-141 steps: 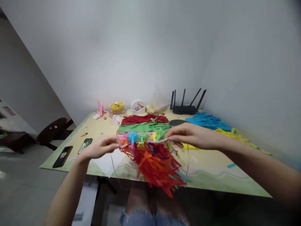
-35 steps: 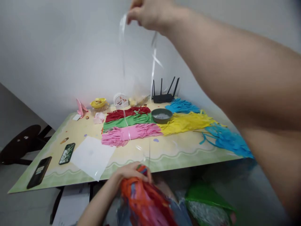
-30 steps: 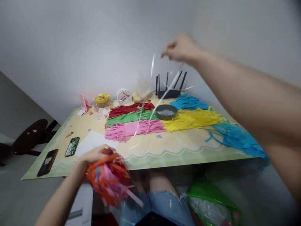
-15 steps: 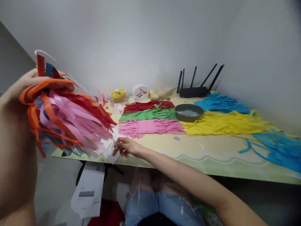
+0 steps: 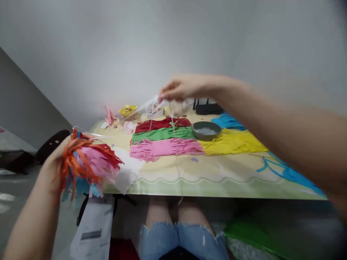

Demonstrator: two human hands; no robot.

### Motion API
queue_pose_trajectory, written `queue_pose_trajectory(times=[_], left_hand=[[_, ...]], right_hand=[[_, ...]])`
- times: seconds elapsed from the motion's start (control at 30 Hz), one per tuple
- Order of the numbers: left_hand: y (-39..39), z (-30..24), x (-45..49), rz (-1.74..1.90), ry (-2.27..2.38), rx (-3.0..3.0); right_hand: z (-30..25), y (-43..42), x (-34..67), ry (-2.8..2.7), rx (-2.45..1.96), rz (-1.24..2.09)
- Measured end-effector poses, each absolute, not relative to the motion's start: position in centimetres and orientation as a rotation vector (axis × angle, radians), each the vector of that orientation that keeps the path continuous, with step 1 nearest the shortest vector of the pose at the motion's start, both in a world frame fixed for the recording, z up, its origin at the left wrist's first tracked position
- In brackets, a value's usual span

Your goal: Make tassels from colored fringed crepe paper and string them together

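My left hand (image 5: 61, 153) is closed round the bound end of a pom-pom (image 5: 94, 162) of orange, pink, red and blue strips, held at the table's left edge. White string shows at its top. Raised above the middle of the table, my right hand (image 5: 175, 90) pinches a white string (image 5: 148, 104). One length runs down left toward the pom-pom, blurred by motion; another end (image 5: 177, 169) dangles past the table's front edge. Below that hand lie fringed bundles in dark red (image 5: 162, 124), green (image 5: 162, 134) and pink (image 5: 168, 147).
A grey-green dish (image 5: 206, 130) stands beside the yellow fringed bundle (image 5: 235, 141). Blue bundles (image 5: 227, 121) lie to the right. At the back are a black router (image 5: 208, 108), a yellow bowl (image 5: 128, 110) and a white holder (image 5: 154, 111). White paper (image 5: 127, 169) lies front left.
My right hand has risen from the table's front left up and to the right, drawing the string out. My left hand has lowered the pom-pom and moved it farther from the camera.
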State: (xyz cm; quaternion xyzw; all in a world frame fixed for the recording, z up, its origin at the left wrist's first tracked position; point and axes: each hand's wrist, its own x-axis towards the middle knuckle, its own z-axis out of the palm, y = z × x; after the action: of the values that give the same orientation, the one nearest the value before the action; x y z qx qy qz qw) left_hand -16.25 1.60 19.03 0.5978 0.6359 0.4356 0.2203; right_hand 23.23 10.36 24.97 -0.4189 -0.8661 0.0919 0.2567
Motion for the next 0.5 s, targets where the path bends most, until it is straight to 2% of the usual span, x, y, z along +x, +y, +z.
queue_pose_trajectory(times=[0.1,0.17,0.23,0.37,0.43,0.5], left_hand=[[2.1,16.2,-14.1,1.221,1.437,1.528],[2.6,14.6,-12.9,1.227,1.393,1.463],[3.2,13.1,-11.7,1.059,1.441,1.474],[3.9,11.1,-9.6,0.62,1.54,1.781],[3.8,10.6,-9.0,0.655,1.466,1.841],[3.6,10.2,-8.5,0.883,1.323,1.776]], right_hand=[[30.7,9.9,24.2,-2.091,-1.207,-0.105],[33.2,9.4,24.2,-1.979,-1.231,-0.261],[33.9,9.2,23.3,-2.045,-1.26,-0.309],[31.3,10.3,20.2,-2.39,-1.324,-0.148],[29.1,11.5,19.0,-2.49,-1.375,0.0],[26.9,12.5,18.3,-2.582,-1.348,0.164]])
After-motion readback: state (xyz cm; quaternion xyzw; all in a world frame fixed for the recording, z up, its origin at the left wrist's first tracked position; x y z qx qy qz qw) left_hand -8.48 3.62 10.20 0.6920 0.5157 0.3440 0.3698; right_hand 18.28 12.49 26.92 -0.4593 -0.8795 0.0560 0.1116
